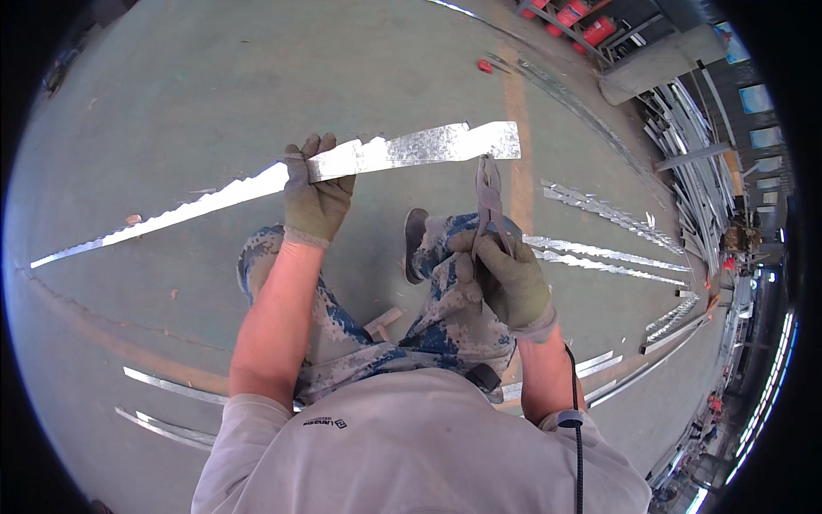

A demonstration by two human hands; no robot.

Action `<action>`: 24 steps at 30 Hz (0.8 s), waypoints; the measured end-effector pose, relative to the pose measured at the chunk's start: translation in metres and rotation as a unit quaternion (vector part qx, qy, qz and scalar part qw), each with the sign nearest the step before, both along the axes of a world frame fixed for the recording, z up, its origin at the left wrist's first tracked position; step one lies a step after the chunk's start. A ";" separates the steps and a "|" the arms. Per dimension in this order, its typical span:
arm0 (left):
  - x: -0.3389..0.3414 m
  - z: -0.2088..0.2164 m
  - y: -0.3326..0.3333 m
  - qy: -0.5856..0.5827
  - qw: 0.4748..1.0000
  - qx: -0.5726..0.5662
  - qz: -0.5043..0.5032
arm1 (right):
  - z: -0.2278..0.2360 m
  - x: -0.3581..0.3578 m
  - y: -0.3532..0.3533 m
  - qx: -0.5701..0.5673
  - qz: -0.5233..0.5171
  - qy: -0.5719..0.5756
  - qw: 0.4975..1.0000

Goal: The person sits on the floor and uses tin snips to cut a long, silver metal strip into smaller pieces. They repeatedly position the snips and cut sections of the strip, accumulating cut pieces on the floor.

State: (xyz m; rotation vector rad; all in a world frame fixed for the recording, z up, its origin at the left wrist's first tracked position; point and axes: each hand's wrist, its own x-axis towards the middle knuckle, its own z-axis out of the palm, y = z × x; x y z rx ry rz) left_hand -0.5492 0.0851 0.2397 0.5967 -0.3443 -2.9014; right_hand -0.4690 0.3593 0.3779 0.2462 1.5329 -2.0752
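A long shiny metal strip [419, 147] with a notched upper edge stretches from the far left to just right of the middle. My gloved left hand [318, 190] grips it, fingers behind the strip and over its upper edge. In my gloved right hand [511, 278] is a pair of pliers [488, 195], handles in the palm and jaws pointing away from me. The jaw tips meet the strip's lower edge near its right end; whether they are clamped on it I cannot tell. Both gloves are greyish green.
Several notched metal strips [612, 248] lie on the floor at the right, and more strips [175, 387] at the lower left. Long metal profiles [685, 163] are stacked by the right wall. Red fire extinguishers [597, 32] stand on a rack at the far right. A small wooden piece [384, 322] lies between my legs.
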 end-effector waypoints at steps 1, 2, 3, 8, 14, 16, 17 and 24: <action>0.000 0.000 0.000 -0.001 1.000 0.002 -0.001 | -0.001 0.001 0.001 -0.049 0.003 -0.011 0.999; -0.001 -0.001 -0.002 -0.008 1.000 0.005 0.004 | -0.003 0.001 0.001 -0.097 0.007 -0.023 0.995; -0.001 -0.004 -0.004 -0.013 1.000 0.008 0.010 | -0.004 0.002 0.001 -0.139 0.009 -0.038 0.990; 0.000 -0.031 -0.025 0.149 0.978 0.106 -0.098 | -0.016 0.002 0.000 -0.244 0.030 -0.072 0.967; -0.010 0.001 0.007 -0.029 0.999 -0.009 0.015 | -0.012 -0.003 -0.006 -0.143 -0.006 -0.041 0.989; -0.010 -0.004 0.006 -0.023 1.000 -0.012 0.003 | -0.008 -0.001 -0.011 -0.037 -0.026 -0.031 0.999; -0.010 -0.006 0.005 -0.020 1.000 -0.013 -0.003 | -0.007 0.001 -0.014 0.017 -0.034 -0.025 0.999; -0.007 0.004 0.004 -0.003 1.000 -0.002 -0.020 | -0.015 0.018 -0.024 0.140 0.038 -0.072 0.987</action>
